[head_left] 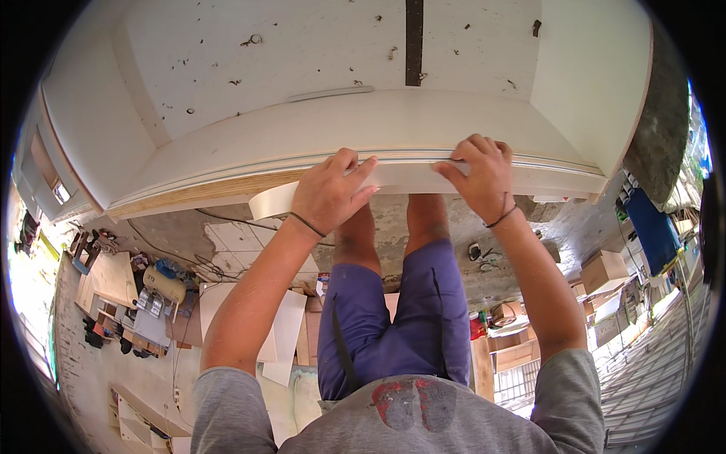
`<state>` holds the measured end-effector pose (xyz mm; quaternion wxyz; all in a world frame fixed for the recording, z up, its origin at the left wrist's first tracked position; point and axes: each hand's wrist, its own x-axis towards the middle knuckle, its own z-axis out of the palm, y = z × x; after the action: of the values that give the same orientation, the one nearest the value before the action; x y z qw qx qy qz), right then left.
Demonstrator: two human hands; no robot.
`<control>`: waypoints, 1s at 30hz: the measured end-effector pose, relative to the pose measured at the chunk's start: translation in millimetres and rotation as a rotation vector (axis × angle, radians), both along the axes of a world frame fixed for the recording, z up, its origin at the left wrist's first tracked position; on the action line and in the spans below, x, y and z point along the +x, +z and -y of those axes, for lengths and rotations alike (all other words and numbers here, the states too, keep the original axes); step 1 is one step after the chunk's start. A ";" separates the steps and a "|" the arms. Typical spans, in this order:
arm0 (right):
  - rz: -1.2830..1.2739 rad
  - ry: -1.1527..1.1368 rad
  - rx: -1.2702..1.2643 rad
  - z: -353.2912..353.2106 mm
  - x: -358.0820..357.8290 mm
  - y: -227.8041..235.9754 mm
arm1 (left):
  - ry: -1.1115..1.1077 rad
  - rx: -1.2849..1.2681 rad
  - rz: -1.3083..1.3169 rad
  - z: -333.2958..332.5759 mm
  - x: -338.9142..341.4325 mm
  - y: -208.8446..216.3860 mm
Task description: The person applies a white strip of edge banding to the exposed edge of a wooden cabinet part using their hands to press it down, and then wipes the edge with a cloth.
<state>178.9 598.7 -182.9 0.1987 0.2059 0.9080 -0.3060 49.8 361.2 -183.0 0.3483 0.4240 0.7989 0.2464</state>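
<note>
A flexible white edge-banding strip (408,177) lies along the near edge of a large white cabinet carcass (393,121). To the left, its loose end curls away from the bare wooden edge (204,191). My left hand (330,188) holds the strip just before that loose part, index finger along the top of the edge and thumb low on the strip. Farther right, my right hand (485,175) grips the edge, fingers curled over the top and thumb against the strip's face. The palm sides of both hands are hidden.
Inside the carcass lie a thin grey strip (330,94) and scattered dark scraps. A cable (249,221) crosses the floor near my legs. Behind are white boards (283,333), a compressor-like tank (164,283), a cardboard box (603,271) and a blue panel (649,225).
</note>
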 end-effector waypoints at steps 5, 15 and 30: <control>-0.033 0.088 -0.002 32.2 -14.2 -3.6 | 0.006 -0.029 0.026 -2.0 0.5 -0.4; -0.107 0.102 0.030 56.8 -24.1 -11.8 | 0.054 -0.066 -0.067 40.2 -16.3 17.8; -0.078 0.090 0.028 59.9 -28.5 -7.3 | 0.061 -0.111 -0.082 93.5 -41.7 7.1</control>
<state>150.4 538.8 -190.3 0.1737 0.1553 0.9276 -0.2919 8.1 267.7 -176.0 0.3306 0.3890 0.8375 0.1948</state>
